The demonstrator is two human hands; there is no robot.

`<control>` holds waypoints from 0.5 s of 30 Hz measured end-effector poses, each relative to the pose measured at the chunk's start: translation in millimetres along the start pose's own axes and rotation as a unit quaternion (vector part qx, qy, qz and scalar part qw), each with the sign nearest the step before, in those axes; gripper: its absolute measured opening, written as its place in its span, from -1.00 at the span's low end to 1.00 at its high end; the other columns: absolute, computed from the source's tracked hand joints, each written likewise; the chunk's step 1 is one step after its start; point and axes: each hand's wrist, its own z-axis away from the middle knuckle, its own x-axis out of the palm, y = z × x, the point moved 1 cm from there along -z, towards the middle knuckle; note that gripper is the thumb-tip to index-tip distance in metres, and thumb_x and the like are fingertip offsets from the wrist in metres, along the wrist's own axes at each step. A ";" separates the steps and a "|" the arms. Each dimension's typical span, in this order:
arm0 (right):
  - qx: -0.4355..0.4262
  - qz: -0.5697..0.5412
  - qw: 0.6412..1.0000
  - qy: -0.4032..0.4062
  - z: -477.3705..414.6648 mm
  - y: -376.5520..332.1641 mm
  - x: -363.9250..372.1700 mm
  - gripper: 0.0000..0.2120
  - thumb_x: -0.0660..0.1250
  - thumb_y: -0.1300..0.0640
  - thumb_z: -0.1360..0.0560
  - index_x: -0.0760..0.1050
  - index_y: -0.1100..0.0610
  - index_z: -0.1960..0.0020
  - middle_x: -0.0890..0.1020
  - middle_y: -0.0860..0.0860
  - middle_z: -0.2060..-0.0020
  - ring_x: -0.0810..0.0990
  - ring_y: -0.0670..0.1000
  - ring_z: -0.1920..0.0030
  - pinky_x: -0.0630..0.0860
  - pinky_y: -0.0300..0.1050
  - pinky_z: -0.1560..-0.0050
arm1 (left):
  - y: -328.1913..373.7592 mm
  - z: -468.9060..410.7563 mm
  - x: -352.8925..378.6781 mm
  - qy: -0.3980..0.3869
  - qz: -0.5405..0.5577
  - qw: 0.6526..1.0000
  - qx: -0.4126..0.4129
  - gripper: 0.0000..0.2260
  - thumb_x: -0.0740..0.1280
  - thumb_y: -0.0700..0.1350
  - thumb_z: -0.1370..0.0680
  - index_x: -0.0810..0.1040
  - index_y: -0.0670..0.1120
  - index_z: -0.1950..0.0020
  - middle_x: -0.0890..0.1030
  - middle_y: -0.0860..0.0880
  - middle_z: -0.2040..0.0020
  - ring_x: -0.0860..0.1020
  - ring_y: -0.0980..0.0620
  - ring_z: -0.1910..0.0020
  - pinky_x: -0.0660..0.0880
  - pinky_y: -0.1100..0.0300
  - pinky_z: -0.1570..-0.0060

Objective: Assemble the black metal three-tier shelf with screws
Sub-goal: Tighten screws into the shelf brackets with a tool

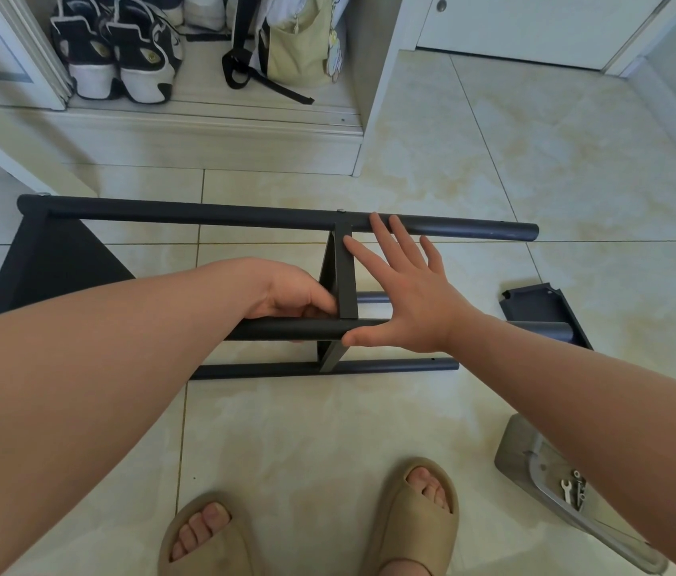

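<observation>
The black three-tier shelf frame (244, 216) is seen lying on its side on the tiled floor (577, 180), its poles running left to right. The raised pole (286, 329) is gripped by the left hand (290, 297), whose fingers (319, 303) are curled around it right against the upright middle tier (344, 276). The right hand (406, 301) is held flat and spread, nothing grasped; its fingers (386, 239) are laid over the far pole (473, 228) just right of that tier, the thumb touching the raised pole. An end tier (58, 268) is fixed well left of the left fingers. A loose black tier (539, 307) is seen on the floor right of the right hand. Nearer the person, a grey tray (523, 455) holds a small wrench (566, 490) and screws (578, 488). Beige slippers (415, 517) are worn below; sneakers (116, 52) and a bag (298, 43) are stored beyond the fingers.
</observation>
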 end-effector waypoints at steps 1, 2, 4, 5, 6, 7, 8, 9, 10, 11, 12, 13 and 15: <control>0.000 0.000 1.000 0.000 0.1 -0.1 -0.2 0.13 0.04 -0.68 -0.24 -0.26 -0.21 -0.64 -0.37 -0.04 -0.61 -0.45 0.03 -0.58 -0.30 0.25 -0.57 | -0.6 0.0 -0.3 -0.003 0.004 1.000 0.005 -0.81 0.34 -0.12 -0.58 0.67 -0.15 -0.11 0.71 -0.10 0.10 0.61 0.00 0.11 0.55 0.12 -0.01; 0.000 0.000 1.000 0.001 0.1 -0.2 -0.3 0.13 0.03 -0.68 -0.24 -0.26 -0.21 -0.64 -0.36 -0.04 -0.61 -0.45 0.03 -0.58 -0.30 0.25 -0.58 | -1.6 -0.2 -1.0 -0.005 0.008 1.000 0.009 -0.77 0.34 -0.13 -0.57 0.67 -0.17 -0.16 0.71 -0.14 -0.03 0.61 -0.04 -0.02 0.52 0.06 -0.19; 0.000 0.001 1.000 0.000 0.5 -0.7 -0.6 0.13 0.03 -0.68 -0.24 -0.26 -0.21 -0.64 -0.36 -0.04 -0.61 -0.45 0.03 -0.58 -0.30 0.25 -0.58 | -2.5 0.7 -0.9 -0.007 0.021 1.000 0.021 -0.76 0.33 -0.16 -0.56 0.67 -0.19 -0.17 0.67 -0.16 -0.16 0.59 -0.09 -0.15 0.43 0.01 -0.35; 0.000 0.000 1.000 -0.001 0.5 -0.8 -0.6 0.13 0.03 -0.68 -0.24 -0.26 -0.21 -0.63 -0.37 -0.04 -0.61 -0.45 0.02 -0.58 -0.31 0.25 -0.58 | -2.8 1.7 -0.2 -0.008 0.028 0.999 0.028 -0.79 0.31 -0.17 -0.57 0.68 -0.18 -0.13 0.68 -0.16 -0.13 0.60 -0.08 -0.14 0.43 0.02 -0.34; 0.000 -0.001 1.000 -0.002 0.8 -0.9 -0.7 0.13 0.03 -0.68 -0.24 -0.27 -0.21 -0.63 -0.37 -0.04 -0.61 -0.45 0.02 -0.58 -0.31 0.24 -0.57 | -2.2 2.5 0.4 -0.009 0.036 0.999 0.035 -0.81 0.30 -0.19 -0.58 0.68 -0.17 -0.07 0.70 -0.14 -0.05 0.61 -0.04 -0.08 0.46 0.06 -0.29; 0.001 -0.003 1.000 -0.002 0.8 -0.8 -0.7 0.13 0.04 -0.68 -0.23 -0.27 -0.22 -0.63 -0.37 -0.04 -0.61 -0.45 0.02 -0.58 -0.32 0.23 -0.57 | -1.3 3.7 1.3 -0.011 0.042 0.998 0.039 -0.82 0.28 -0.19 -0.59 0.68 -0.15 -0.04 0.70 -0.10 0.02 0.62 0.00 -0.01 0.50 0.12 -0.19; 0.001 -0.004 1.000 -0.003 0.9 -1.0 -0.6 0.13 0.04 -0.68 -0.23 -0.27 -0.22 -0.63 -0.37 -0.05 -0.61 -0.45 0.02 -0.58 -0.32 0.22 -0.57 | -1.2 4.0 1.4 -0.012 0.048 0.998 0.039 -0.82 0.26 -0.18 -0.61 0.67 -0.13 -0.03 0.70 -0.06 0.06 0.63 0.03 0.07 0.54 0.18 -0.06; 0.001 -0.005 1.000 -0.003 0.9 -1.0 -0.6 0.13 0.04 -0.69 -0.23 -0.27 -0.22 -0.63 -0.37 -0.05 -0.61 -0.45 0.02 -0.58 -0.32 0.22 -0.57 | -1.2 3.7 1.1 -0.012 0.047 0.998 0.033 -0.81 0.26 -0.16 -0.62 0.67 -0.13 -0.07 0.69 -0.04 0.09 0.63 0.07 0.15 0.56 0.22 0.09; 0.002 -0.005 1.000 -0.003 0.9 -1.0 -0.5 0.13 0.04 -0.69 -0.23 -0.27 -0.22 -0.63 -0.37 -0.05 -0.61 -0.45 0.02 -0.58 -0.32 0.22 -0.57 | -1.7 3.0 0.4 -0.008 0.038 0.999 0.024 -0.80 0.28 -0.12 -0.62 0.66 -0.13 -0.13 0.69 -0.02 0.12 0.62 0.09 0.22 0.54 0.24 0.21; 0.002 -0.004 1.000 -0.003 0.8 -1.1 -0.6 0.13 0.03 -0.69 -0.23 -0.27 -0.22 -0.63 -0.37 -0.05 -0.61 -0.45 0.02 -0.58 -0.32 0.22 -0.57 | -1.9 2.4 -0.1 -0.002 0.026 1.000 0.015 -0.77 0.30 -0.09 -0.61 0.65 -0.14 -0.18 0.67 -0.01 0.16 0.60 0.10 0.28 0.51 0.25 0.28; 0.002 -0.002 1.000 -0.003 0.8 -1.2 -0.7 0.13 0.03 -0.69 -0.23 -0.27 -0.22 -0.63 -0.37 -0.05 -0.61 -0.45 0.02 -0.58 -0.32 0.23 -0.57 | -2.4 1.3 -1.1 0.004 0.015 1.000 0.008 -0.74 0.32 -0.06 -0.60 0.64 -0.14 -0.22 0.66 0.00 0.20 0.58 0.10 0.33 0.49 0.25 0.31; 0.002 -0.002 1.000 -0.004 0.8 -1.2 -0.9 0.13 0.03 -0.69 -0.23 -0.27 -0.22 -0.63 -0.37 -0.05 -0.61 -0.45 0.02 -0.58 -0.32 0.23 -0.57 | -2.1 0.6 -1.3 0.005 0.008 1.000 0.003 -0.74 0.33 -0.06 -0.60 0.64 -0.14 -0.22 0.65 0.01 0.23 0.56 0.12 0.36 0.48 0.26 0.33; 0.001 -0.004 1.000 -0.003 0.9 -1.3 -1.4 0.13 0.03 -0.69 -0.23 -0.27 -0.22 -0.63 -0.37 -0.05 -0.61 -0.46 0.02 -0.58 -0.32 0.22 -0.57 | -1.6 -0.6 -0.2 0.005 0.004 1.000 0.005 -0.80 0.33 -0.09 -0.60 0.64 -0.12 -0.15 0.65 0.02 0.29 0.57 0.12 0.38 0.48 0.28 0.34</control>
